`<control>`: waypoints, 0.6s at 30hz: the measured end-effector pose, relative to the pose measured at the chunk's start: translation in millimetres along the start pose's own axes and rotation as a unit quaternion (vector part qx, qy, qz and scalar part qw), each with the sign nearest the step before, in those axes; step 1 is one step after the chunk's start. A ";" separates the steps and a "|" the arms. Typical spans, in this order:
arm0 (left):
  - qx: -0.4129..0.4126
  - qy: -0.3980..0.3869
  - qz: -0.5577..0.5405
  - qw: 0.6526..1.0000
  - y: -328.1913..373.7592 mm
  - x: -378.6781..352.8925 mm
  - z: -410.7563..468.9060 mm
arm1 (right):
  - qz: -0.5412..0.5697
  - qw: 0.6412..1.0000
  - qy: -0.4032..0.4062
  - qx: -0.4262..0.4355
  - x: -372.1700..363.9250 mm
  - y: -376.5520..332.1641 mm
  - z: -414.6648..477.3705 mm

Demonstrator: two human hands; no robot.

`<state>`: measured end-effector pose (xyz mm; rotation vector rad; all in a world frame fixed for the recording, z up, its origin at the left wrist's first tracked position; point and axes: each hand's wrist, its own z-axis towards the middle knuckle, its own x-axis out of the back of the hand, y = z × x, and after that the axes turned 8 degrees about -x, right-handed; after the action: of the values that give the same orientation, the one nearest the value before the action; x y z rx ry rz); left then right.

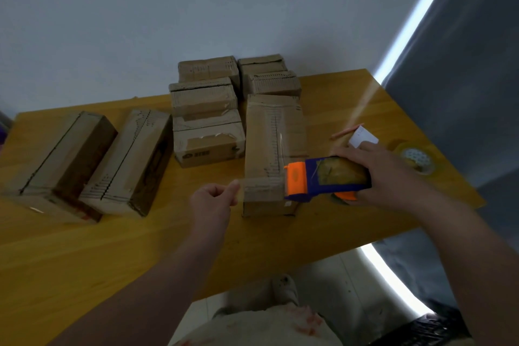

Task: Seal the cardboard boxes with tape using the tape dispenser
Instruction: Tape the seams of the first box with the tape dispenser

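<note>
**A:** What sits at the left of the yellow wooden table (84,247)?

**B:** I see a dark-sided long cardboard box (56,157). Just right of it is a paler long cardboard box (132,154). Each has a seam running along its top, but I cannot tell from here whether either is taped. Farther back, towards the middle, stands a cluster of smaller brown cardboard boxes (207,126).

**A:** And the hands?

**B:** My left hand (216,199) is near the middle, thumb and forefinger pinching the free end of a clear strip of tape (261,187). The strip runs right across the near end of the long tan cardboard box (269,135) in front of me. It ends at the orange mouth of the blue-and-orange plastic tape dispenser (317,181). My right hand (376,174) is wrapped round the dispenser's body, just right of that box.

**A:** How do I lay this strip well?

**B:** I judge it is stretched over the top face and not yet rubbed down. I would hold it taut between both hands and square it across the lengthwise seam. Then I would press the left end onto the box's left wall first. After that I would draw the dispenser over the right edge and down, then tear against the blade. Slack is the risk, because the tape would wrinkle or fold onto itself.

**A:** Anything at the right?

**B:** A small white paper card (365,135) and a thin pink stick (347,131) lie just beyond my right hand. A spare roll of clear tape (418,160) lies flat near the right edge, apart from the box.
</note>
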<state>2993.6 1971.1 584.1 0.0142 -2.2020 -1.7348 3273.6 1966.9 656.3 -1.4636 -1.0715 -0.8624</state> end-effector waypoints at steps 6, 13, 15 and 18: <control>0.032 -0.015 0.013 0.999 -14.4 -6.3 8.6 | 0.012 1.000 0.001 -0.014 -11.9 2.2 -1.9; 0.020 -0.060 0.040 0.997 -18.4 -6.5 11.7 | 0.019 0.999 0.001 -0.032 -19.5 1.1 -5.0; 0.025 -0.088 0.067 0.994 -18.0 -7.0 14.5 | 0.016 0.999 0.000 -0.035 -20.5 1.7 -3.6; 0.073 -0.139 0.141 0.978 -19.7 -4.1 16.2 | 0.011 0.999 -0.002 -0.036 -21.3 2.9 -0.2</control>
<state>2989.2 1982.2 561.2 -0.5088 -2.3820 -1.4911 3269.3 1963.1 635.6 -1.5342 -1.0355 -0.8914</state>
